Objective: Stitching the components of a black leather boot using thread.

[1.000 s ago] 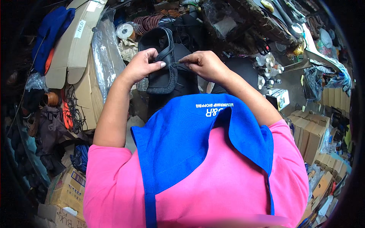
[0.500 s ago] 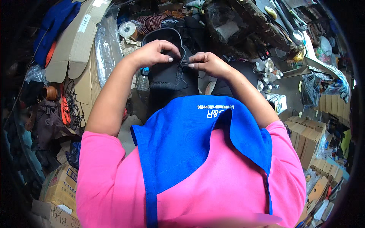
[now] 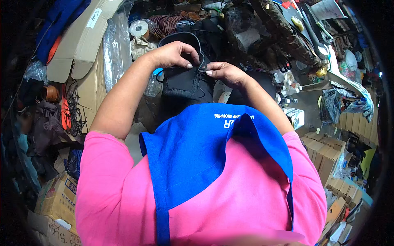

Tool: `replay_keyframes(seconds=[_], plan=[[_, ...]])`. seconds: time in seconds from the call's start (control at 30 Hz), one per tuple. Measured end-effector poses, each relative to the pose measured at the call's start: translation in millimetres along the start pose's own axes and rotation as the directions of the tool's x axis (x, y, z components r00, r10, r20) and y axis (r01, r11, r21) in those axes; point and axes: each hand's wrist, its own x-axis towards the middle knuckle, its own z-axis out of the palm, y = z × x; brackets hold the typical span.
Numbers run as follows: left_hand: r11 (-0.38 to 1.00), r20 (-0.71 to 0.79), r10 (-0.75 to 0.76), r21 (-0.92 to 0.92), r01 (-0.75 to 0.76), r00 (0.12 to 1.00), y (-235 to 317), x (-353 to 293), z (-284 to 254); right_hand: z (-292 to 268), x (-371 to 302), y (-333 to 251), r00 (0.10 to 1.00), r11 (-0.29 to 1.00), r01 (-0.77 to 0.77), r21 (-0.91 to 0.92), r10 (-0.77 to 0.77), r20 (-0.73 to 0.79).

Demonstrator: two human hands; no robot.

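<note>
A black shoe (image 3: 180, 82) lies across my lap, its padded opening pointing away from me and a stitched seam curving round its near end. My left hand (image 3: 174, 55) rests over the shoe's upper part, fingers curled and thumb against its right edge. From the right, my right hand (image 3: 225, 74) pinches thumb and forefinger at that same edge, on what looks like a thin dark cord. The two sets of fingertips are close together. A loose strand of cord hangs down the shoe's right side. Dark fabric makes the exact grip hard to see.
Left of the shoe stands a clear plastic bottle (image 3: 153, 87). A spool (image 3: 139, 28) and coiled brown cord (image 3: 170, 23) lie beyond it. Small bottles (image 3: 288, 84) cluster to the right, near a white box (image 3: 295, 117). Cardboard (image 3: 80, 49) leans at far left.
My right hand has shifted slightly down and right, and my left hand a little to the right. Both stay at the shoe's edge. The whole view has tilted slightly.
</note>
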Motion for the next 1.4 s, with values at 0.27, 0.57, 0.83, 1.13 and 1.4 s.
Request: replay_keyframes(seconds=[0.27, 0.57, 0.83, 1.13, 1.4], plan=[[0.998, 0.011, -0.056, 0.013, 0.056, 0.998, 9.9, 5.8, -2.3, 22.0, 2.6, -15.8, 0.991, 0.975, 0.095, -0.199, -0.112, -0.074], [0.804, -0.483, 0.223, 0.582, 0.121, 0.847, 33.4, -45.4, 42.0, 26.6, -7.2, -22.2, 0.954, 0.934, 0.155, -0.323, -0.226, -0.196], [0.779, -0.563, 0.193, 0.586, 0.223, 0.804, 19.5, -50.6, 59.0, 44.6, 2.4, -18.9, 0.870, 0.742, 0.287, -0.606, -0.467, -0.159], [0.579, -0.419, 0.252, 0.788, 0.211, 0.872, 27.1, -57.4, 55.4, 72.0, 9.8, -24.2, 0.743, 0.297, 0.128, -0.946, -0.660, -0.107], [0.653, -0.564, 0.069, 0.649, 0.389, 0.823, 27.3, -158.5, 12.1, 49.0, 10.0, -14.4, 0.837, 0.519, 0.106, -0.848, -0.507, -0.205]])
